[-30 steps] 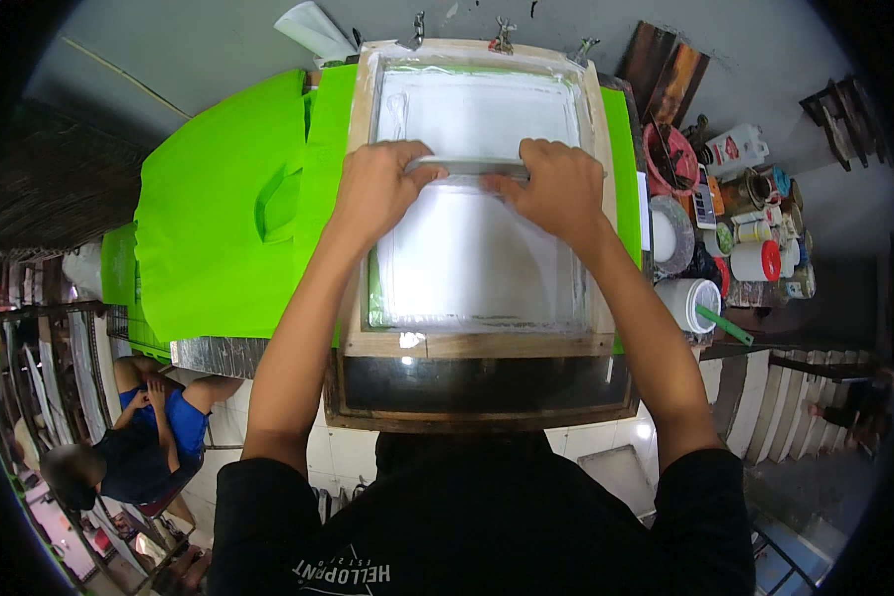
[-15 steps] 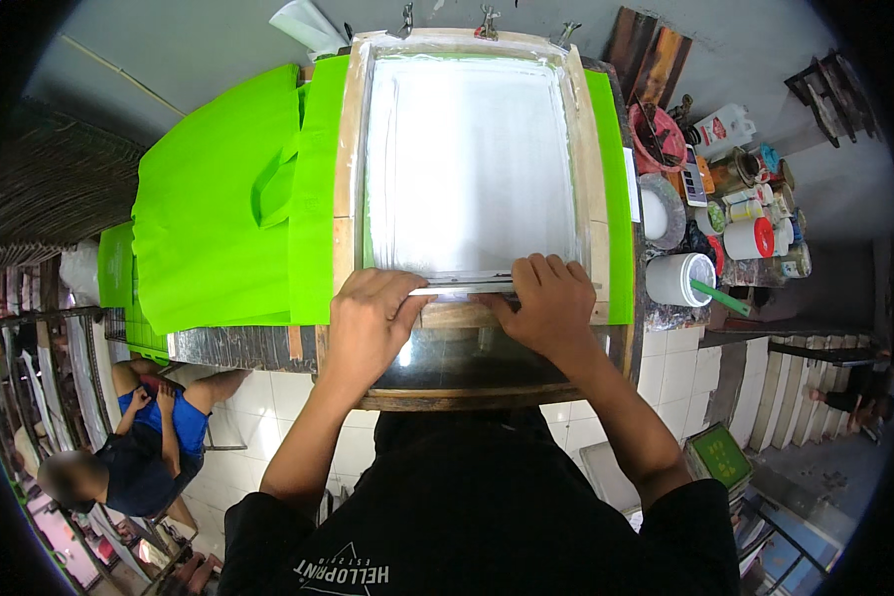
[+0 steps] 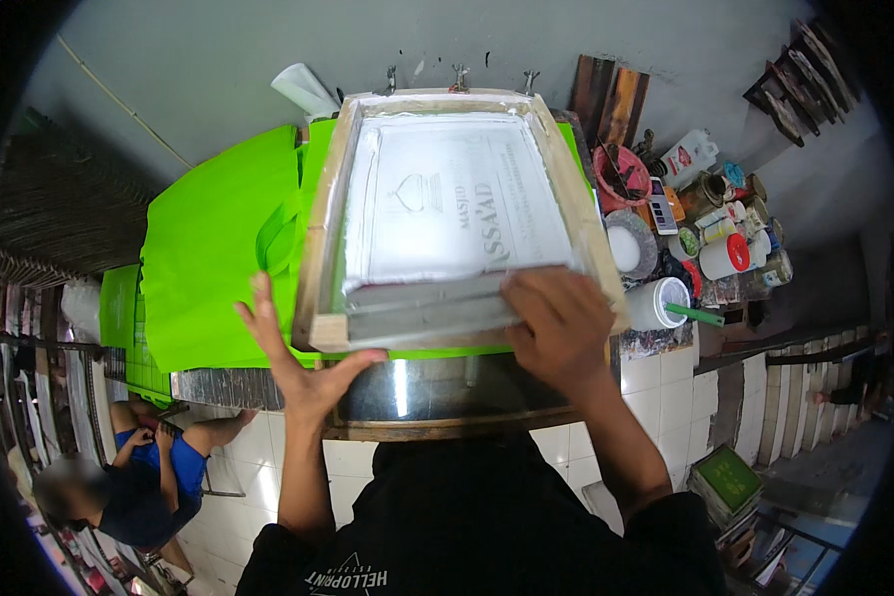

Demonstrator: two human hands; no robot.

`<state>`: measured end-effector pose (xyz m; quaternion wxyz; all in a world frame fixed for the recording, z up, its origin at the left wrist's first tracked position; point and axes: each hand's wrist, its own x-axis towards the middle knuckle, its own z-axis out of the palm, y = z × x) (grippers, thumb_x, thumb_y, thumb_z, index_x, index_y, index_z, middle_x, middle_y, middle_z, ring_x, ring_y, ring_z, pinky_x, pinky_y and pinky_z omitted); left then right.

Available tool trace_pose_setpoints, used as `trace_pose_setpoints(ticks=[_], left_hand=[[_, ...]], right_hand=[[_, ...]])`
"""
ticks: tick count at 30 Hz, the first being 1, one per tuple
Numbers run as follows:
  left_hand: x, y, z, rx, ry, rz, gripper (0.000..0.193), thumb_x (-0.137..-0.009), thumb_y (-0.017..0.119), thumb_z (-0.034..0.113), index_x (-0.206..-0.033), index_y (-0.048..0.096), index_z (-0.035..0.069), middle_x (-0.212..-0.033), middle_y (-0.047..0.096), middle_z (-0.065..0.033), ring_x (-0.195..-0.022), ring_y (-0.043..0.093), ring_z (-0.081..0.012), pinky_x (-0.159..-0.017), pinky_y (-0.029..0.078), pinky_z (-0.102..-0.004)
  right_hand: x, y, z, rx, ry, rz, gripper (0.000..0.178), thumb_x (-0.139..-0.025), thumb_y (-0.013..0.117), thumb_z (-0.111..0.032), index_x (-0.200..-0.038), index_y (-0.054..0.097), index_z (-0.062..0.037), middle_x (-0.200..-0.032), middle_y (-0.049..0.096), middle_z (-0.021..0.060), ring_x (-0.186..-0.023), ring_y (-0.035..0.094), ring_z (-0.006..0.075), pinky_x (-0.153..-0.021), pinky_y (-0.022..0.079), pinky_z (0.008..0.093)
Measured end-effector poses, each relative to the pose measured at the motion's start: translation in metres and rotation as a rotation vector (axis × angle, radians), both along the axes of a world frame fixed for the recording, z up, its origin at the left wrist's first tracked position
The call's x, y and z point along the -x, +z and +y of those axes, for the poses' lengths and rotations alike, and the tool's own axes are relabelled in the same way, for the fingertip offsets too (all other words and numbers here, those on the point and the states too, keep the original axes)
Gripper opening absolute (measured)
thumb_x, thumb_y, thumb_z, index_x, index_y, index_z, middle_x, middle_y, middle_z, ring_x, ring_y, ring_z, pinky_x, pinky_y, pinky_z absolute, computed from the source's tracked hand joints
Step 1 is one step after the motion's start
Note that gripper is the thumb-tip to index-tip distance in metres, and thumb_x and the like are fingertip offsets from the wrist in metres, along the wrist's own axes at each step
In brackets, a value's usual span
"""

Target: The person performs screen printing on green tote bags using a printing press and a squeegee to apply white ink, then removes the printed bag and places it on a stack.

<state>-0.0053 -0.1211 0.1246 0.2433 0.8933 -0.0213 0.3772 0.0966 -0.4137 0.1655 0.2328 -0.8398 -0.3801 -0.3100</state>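
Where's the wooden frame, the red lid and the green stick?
Wooden frame (image 3: 329,219): head view, on its left rail.
Red lid (image 3: 737,252): head view, on its round top.
Green stick (image 3: 697,315): head view, middle of the part outside the tub.

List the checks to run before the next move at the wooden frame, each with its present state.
1. Right hand on the squeegee: ok.
2. Left hand closed in a grip: not ok; spread open by the near left corner of the wooden frame.
3. Frame lying flat: cannot tell.
4. Metal clamps at its far edge tight: cannot tell.
5. Green fabric smooth under the frame: cannot tell; mostly hidden.
6. White tub apart from both hands: ok.
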Motion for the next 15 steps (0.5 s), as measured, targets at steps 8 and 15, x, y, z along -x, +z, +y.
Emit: trace_pose_setpoints(ticks=[8, 15], left_hand=[[-0.076, 0.071, 0.025, 0.473, -0.011, -0.093, 0.099, -0.086, 0.076, 0.052, -0.157, 0.029, 0.001, -0.158, 0.039, -0.0256, -0.146, 0.038, -0.0376, -0.121, 0.025, -0.0472], [-0.086, -0.034, 0.104, 0.529, 0.427, 0.940, 0.060, -0.093, 0.072, 0.038, -0.128, 0.060, -0.010, -0.120, 0.068, -0.0241, -0.113, 0.064, -0.0339, -0.101, 0.046, -0.0385]], right_hand=[[-0.110, 0.158, 0.025, 0.144, -0.189, -0.282, 0.019, -0.085, 0.074, -0.029, -0.087, 0.072, -0.0104, -0.082, 0.070, 0.0122, -0.077, 0.067, 0.0306, -0.072, 0.050, 0.0426], [-0.182, 0.257, 0.049, 0.068, -0.189, 0.085, 0.046, -0.093, 0.070, -0.038, -0.112, 0.074, 0.0045, -0.093, 0.075, 0.0175, -0.079, 0.071, 0.0262, -0.079, 0.058, 0.0404]])
